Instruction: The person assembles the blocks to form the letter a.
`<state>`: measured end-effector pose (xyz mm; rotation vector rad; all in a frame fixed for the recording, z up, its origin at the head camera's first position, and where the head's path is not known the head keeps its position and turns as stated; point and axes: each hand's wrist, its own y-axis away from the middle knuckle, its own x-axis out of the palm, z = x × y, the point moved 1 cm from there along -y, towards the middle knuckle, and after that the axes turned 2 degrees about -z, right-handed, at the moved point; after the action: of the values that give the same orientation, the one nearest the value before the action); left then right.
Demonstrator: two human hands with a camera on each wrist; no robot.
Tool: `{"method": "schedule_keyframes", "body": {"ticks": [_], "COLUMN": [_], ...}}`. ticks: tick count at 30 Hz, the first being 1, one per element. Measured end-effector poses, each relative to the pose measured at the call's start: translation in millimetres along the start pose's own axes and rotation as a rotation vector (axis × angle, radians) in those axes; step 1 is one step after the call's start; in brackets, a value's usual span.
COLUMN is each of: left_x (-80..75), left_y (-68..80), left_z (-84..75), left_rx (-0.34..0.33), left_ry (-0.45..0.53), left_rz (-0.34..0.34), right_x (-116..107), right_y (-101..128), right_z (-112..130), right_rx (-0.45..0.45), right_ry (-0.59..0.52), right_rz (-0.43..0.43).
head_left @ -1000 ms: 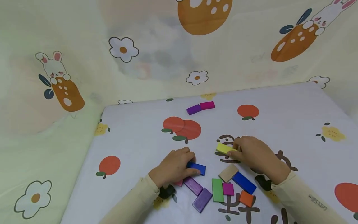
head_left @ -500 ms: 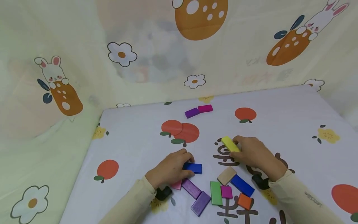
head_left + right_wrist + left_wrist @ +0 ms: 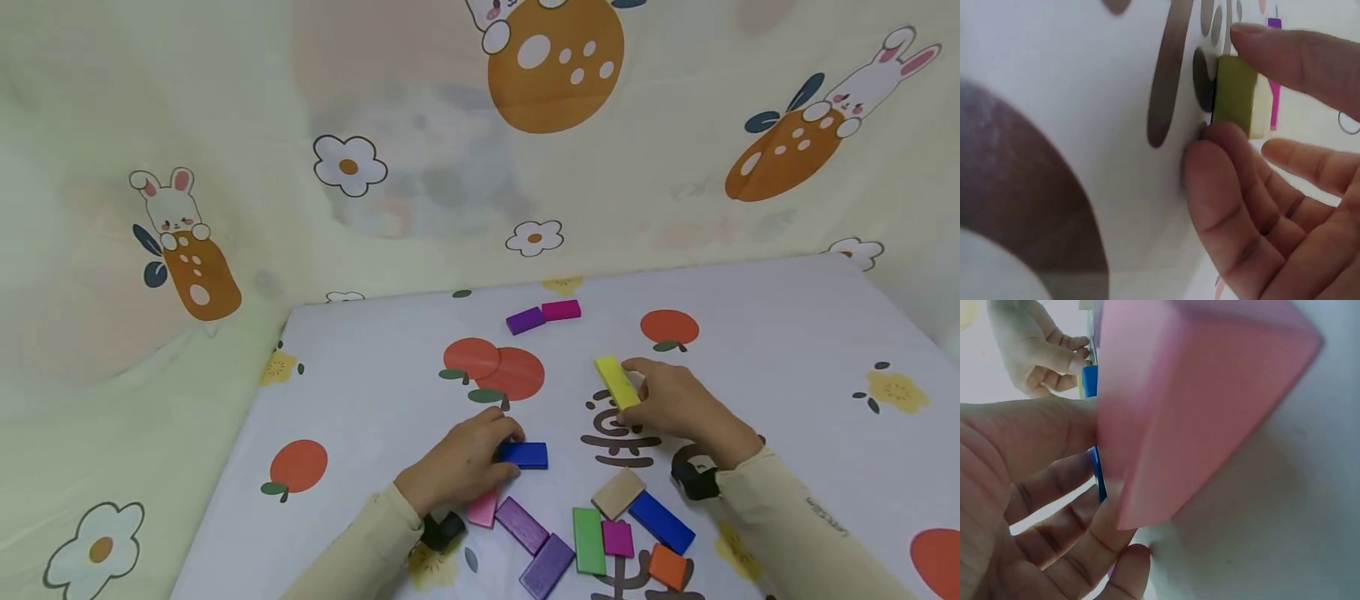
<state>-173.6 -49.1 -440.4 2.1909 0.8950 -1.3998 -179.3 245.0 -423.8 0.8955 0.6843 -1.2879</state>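
Printed cloth point(image 3: 750, 333) carries scattered blocks point(image 3: 615, 533) beside both hands.

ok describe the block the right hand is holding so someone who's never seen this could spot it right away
Start at the white cloth printed with oranges, and find the dark printed lettering near its middle. The right hand pinches the yellow block at the top of that lettering. It is the only yellow piece, a long flat bar lying apart from the cluster of blocks nearer the person.
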Motion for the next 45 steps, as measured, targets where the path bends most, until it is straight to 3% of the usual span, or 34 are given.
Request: {"method": "schedule_keyframes", "body": {"ticks": [8,14,34,45], "left_x": [-1.9,-0.7,-11.0,-12.2], "left_y": [-6.0,-11.4,-34.1,-57.5], "left_z": [3.3,5.4,13.9,18.1], "left_rx": [0.002,-0.020,-0.003,-0.049], "left_ry": [-0.001,0.017,0.016,0.002], "left_rz": [-0.010,-0.019,0.026,0.054], "right_x": [2.0,-2.6,-4.6,-4.5], "right_y": [-25.6,-44.0,-84.3,-89.8], "right_z": [-2.8,-0.9,-0.7,-4.9], "right_rx": [-0.031,0.018,0.152,0.139], "right_ry": [0.039,0.010,-0.028,-0.058], "right_rz": [-0.070,-0.089,-0.031,-0.010]}}
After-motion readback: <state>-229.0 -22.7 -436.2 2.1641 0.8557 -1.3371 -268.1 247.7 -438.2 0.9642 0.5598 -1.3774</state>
